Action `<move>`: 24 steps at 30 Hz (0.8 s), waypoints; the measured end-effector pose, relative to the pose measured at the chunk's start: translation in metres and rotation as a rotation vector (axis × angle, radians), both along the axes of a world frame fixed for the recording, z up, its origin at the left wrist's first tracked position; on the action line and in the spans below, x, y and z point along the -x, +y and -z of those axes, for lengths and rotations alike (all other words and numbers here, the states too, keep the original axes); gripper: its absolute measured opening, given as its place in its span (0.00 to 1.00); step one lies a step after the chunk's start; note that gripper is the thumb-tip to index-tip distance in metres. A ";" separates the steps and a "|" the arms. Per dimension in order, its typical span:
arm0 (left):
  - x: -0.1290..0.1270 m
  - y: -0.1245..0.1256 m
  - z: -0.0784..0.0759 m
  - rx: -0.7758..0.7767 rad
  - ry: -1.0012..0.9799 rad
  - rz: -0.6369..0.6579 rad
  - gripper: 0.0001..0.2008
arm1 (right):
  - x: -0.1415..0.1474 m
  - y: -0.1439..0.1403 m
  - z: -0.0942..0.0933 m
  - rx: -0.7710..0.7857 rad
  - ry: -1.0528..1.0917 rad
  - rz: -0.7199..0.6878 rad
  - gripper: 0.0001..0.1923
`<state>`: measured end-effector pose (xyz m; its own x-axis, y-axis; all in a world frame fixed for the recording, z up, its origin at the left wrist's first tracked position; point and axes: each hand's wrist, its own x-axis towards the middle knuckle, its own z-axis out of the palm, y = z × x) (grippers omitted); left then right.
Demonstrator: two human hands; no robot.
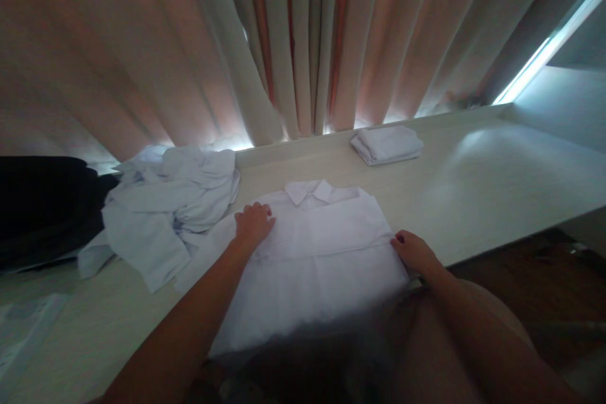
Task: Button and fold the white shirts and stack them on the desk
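A white collared shirt [317,278] lies spread on the pale table in front of me, its collar pointing away. One sleeve is laid across the upper part of its body, and the lower end hangs toward me in shadow. My left hand [254,225] rests on the shirt near its left shoulder, fingers apart and pressing on the cloth. At the right side edge, my right hand [416,254] is closed, pinching the shirt's fabric between thumb and fingers.
Left of the shirt sits a rumpled heap of white clothes [175,192], beside a black bag-like object [42,208]. A folded white garment [388,144] lies toward the back right of the table [497,170]. Pinkish curtains [303,44] hang behind. A flat clear packet [28,334] is at lower left.
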<state>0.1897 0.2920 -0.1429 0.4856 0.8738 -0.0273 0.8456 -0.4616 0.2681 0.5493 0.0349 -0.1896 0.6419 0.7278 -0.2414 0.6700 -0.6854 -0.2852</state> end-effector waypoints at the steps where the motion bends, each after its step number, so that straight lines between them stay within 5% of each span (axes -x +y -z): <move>1: -0.017 -0.005 -0.004 -0.031 -0.013 0.022 0.11 | 0.000 -0.001 -0.001 -0.002 0.000 -0.006 0.11; 9: -0.217 -0.044 -0.005 0.076 -0.092 0.453 0.19 | 0.002 0.003 -0.013 -0.083 0.042 -0.054 0.08; 13: -0.297 -0.047 0.003 0.164 0.012 0.485 0.25 | 0.002 0.006 -0.018 -0.133 0.097 -0.058 0.06; 18: -0.351 -0.044 0.013 0.226 0.154 0.477 0.24 | -0.007 0.004 -0.017 -0.151 0.148 -0.031 0.07; 24: -0.372 -0.019 0.008 0.219 0.123 0.554 0.20 | -0.023 0.003 -0.011 -0.113 0.171 0.013 0.09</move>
<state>0.5616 0.2733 -0.1505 0.8486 0.4594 -0.2622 0.5257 -0.7873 0.3221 0.5724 0.0378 -0.1783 0.6083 0.7484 -0.2644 0.5965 -0.6508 -0.4697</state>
